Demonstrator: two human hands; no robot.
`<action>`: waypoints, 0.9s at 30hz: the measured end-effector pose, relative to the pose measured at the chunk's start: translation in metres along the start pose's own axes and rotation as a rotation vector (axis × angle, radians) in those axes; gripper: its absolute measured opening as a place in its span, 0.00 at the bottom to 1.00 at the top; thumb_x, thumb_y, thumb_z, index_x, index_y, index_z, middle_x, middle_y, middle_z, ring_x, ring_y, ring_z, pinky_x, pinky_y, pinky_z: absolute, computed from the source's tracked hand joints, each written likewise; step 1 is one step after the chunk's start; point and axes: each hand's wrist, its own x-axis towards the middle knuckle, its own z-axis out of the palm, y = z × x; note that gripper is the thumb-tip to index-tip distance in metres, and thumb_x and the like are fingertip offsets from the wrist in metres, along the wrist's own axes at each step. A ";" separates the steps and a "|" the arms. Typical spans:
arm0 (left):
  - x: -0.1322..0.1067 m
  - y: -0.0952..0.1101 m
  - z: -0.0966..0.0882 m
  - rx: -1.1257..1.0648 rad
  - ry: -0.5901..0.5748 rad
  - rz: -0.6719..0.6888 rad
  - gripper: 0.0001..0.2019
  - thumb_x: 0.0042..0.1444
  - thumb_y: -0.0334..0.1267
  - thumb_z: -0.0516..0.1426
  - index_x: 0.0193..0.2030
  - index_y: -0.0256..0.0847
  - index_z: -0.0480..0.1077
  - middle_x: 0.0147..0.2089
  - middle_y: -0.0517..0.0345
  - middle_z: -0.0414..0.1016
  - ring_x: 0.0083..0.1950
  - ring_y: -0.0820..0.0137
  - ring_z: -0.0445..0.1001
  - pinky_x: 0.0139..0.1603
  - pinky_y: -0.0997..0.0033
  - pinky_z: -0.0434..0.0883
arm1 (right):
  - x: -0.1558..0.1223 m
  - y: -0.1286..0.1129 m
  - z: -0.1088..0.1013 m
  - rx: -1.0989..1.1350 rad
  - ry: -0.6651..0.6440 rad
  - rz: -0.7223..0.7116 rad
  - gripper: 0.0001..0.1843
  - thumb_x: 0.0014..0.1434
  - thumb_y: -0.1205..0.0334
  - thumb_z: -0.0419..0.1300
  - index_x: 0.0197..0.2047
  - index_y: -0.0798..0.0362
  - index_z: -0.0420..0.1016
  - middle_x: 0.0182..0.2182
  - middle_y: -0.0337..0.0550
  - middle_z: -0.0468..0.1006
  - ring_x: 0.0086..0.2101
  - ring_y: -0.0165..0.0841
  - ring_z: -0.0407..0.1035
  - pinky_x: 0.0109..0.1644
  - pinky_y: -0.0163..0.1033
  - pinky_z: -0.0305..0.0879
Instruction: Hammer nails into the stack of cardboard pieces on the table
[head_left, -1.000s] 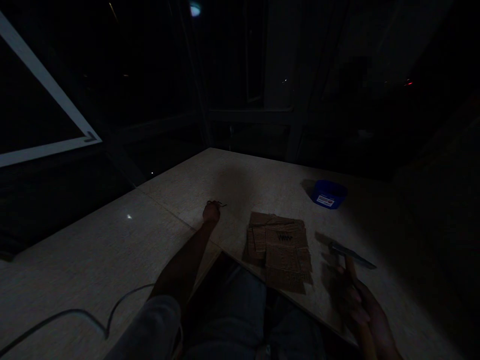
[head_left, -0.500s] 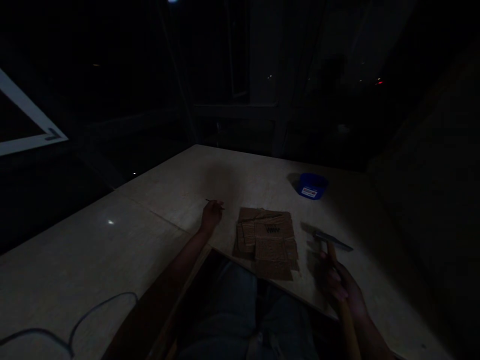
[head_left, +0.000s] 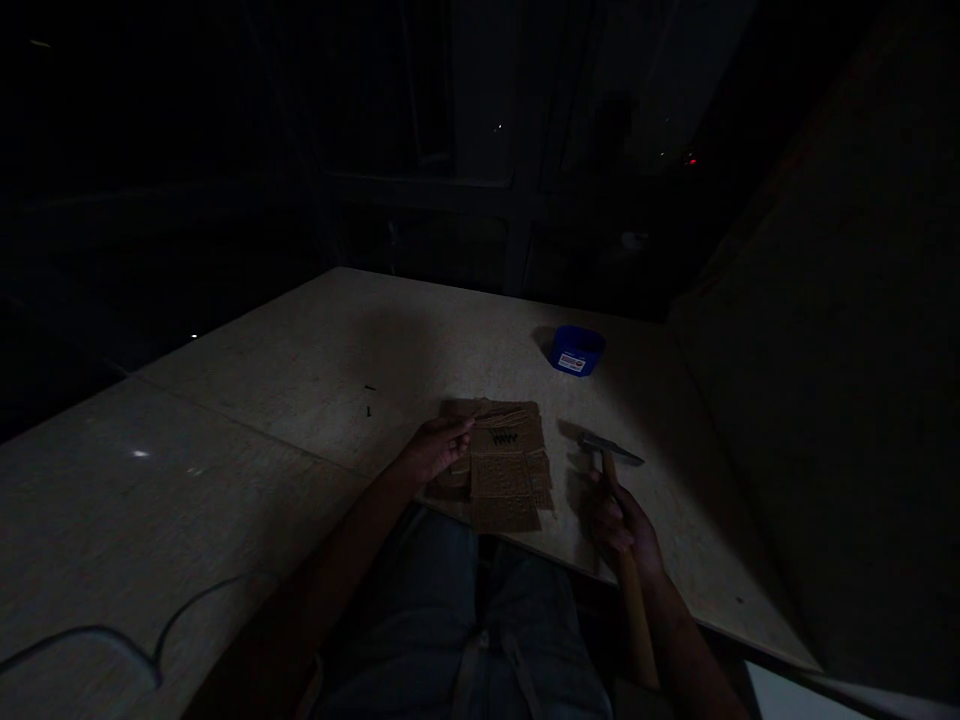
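Observation:
My right hand [head_left: 619, 520] is wrapped round the wooden handle of a hammer [head_left: 609, 450], whose metal head is raised at the right of the cardboard. My left hand [head_left: 439, 450] is over the left side of the stacked cardboard pieces [head_left: 506, 490], thumb and fingers pinched together. What they hold, if anything, is too dark to make out. A row of several dark nails or screws [head_left: 504, 437] shows on the cardboard. Farther left on the table, two small dark nails or screws [head_left: 369, 388] lie loose.
A blue plastic tub [head_left: 576, 352] with a white label stands behind the cardboard, to the right. The pale table [head_left: 300, 330] has a seam at its left. A grey cable [head_left: 90, 632] curves at lower left. A dark wall [head_left: 817, 380] borders the right side.
My left hand has moved right, from the bare table to the cardboard, uncovering the small loose pieces. The view has turned slightly right; my right hand still grips the hammer.

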 end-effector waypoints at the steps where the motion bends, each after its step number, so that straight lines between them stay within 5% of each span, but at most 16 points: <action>1: -0.001 0.000 0.000 0.032 -0.003 0.019 0.17 0.37 0.31 0.72 0.33 0.32 0.74 0.28 0.58 0.74 0.28 0.78 0.71 0.29 0.80 0.69 | 0.000 0.000 0.000 0.000 -0.004 -0.002 0.09 0.63 0.62 0.59 0.46 0.56 0.73 0.18 0.26 0.64 0.11 0.16 0.53 0.11 0.21 0.50; 8: 0.003 -0.008 0.000 0.670 -0.010 0.328 0.11 0.50 0.39 0.63 0.39 0.35 0.77 0.28 0.57 0.77 0.28 0.73 0.74 0.32 0.74 0.70 | 0.000 0.000 -0.002 -0.006 -0.018 -0.003 0.09 0.65 0.62 0.57 0.47 0.54 0.72 0.18 0.26 0.62 0.11 0.15 0.51 0.11 0.21 0.48; 12: 0.008 -0.012 0.002 0.924 -0.056 0.540 0.10 0.56 0.39 0.57 0.40 0.38 0.79 0.37 0.54 0.81 0.38 0.67 0.78 0.42 0.69 0.72 | -0.001 0.001 0.000 0.002 0.008 -0.006 0.09 0.64 0.62 0.58 0.46 0.55 0.72 0.18 0.25 0.62 0.11 0.16 0.50 0.11 0.21 0.49; 16: 0.013 -0.016 0.004 1.029 -0.057 0.652 0.09 0.58 0.37 0.57 0.39 0.40 0.80 0.42 0.54 0.81 0.46 0.64 0.78 0.51 0.64 0.71 | -0.001 0.001 0.004 0.002 0.034 -0.003 0.09 0.63 0.62 0.59 0.45 0.55 0.72 0.18 0.25 0.61 0.11 0.16 0.49 0.10 0.21 0.48; 22: 0.023 -0.028 0.002 0.974 -0.039 0.642 0.12 0.57 0.34 0.58 0.47 0.39 0.75 0.44 0.53 0.81 0.45 0.66 0.79 0.50 0.66 0.73 | -0.001 0.000 0.006 0.002 0.047 -0.005 0.09 0.61 0.62 0.61 0.44 0.55 0.72 0.18 0.25 0.61 0.11 0.16 0.49 0.10 0.21 0.48; 27: 0.025 -0.034 -0.003 1.051 -0.113 0.676 0.09 0.59 0.35 0.56 0.43 0.39 0.76 0.43 0.54 0.81 0.46 0.67 0.78 0.51 0.67 0.73 | -0.001 0.001 0.007 0.002 0.038 -0.008 0.09 0.62 0.62 0.60 0.45 0.55 0.71 0.17 0.25 0.61 0.11 0.16 0.50 0.10 0.21 0.47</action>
